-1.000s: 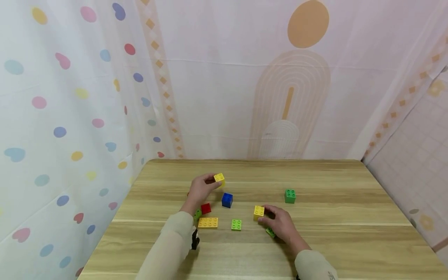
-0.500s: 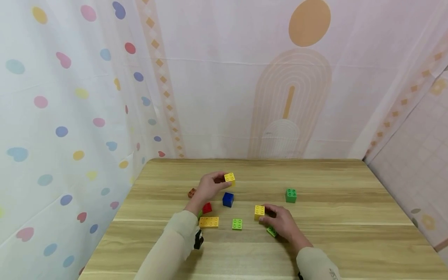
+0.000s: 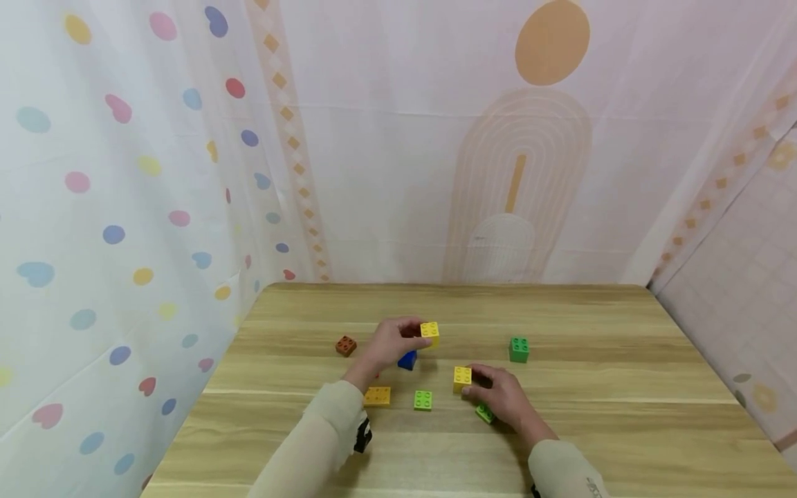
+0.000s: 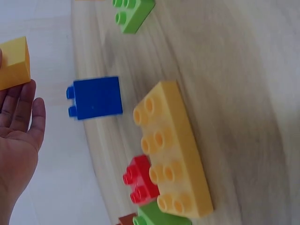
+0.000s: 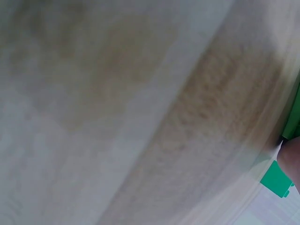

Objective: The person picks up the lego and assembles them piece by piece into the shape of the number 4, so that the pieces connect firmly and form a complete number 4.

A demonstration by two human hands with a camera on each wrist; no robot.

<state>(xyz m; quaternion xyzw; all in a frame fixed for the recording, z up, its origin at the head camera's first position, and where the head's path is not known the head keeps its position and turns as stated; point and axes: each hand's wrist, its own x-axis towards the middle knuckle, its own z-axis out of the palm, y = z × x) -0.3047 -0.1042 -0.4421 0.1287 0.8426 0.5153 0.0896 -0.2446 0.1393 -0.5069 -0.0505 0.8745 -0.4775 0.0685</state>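
My left hand [image 3: 394,340] pinches a yellow toy brick [image 3: 429,333] between thumb and fingers, raised above the table beside a blue brick [image 3: 407,359]. The left wrist view shows the same yellow brick [image 4: 14,65] at its left edge, above the palm [image 4: 18,154]. Lower right of it, my right hand [image 3: 503,397] grips a second yellow brick [image 3: 462,380], low over or on the table; I cannot tell which. A lime brick [image 3: 485,413] lies beneath the right hand, partly covered. In the right wrist view only a fingertip [image 5: 290,159] shows; the yellow brick is out of sight.
Around the hands lie a long orange-yellow brick [image 3: 378,395], a flat lime brick [image 3: 423,400], a brown brick [image 3: 345,346] and a taller green brick [image 3: 519,350]. A red brick [image 4: 143,180] and another lime one [image 4: 161,214] are mostly behind the left arm in the head view.
My left hand has carried its yellow brick to the right, past the blue brick and closer to the right hand. The brown brick has come into view. My right hand stays nearly still.
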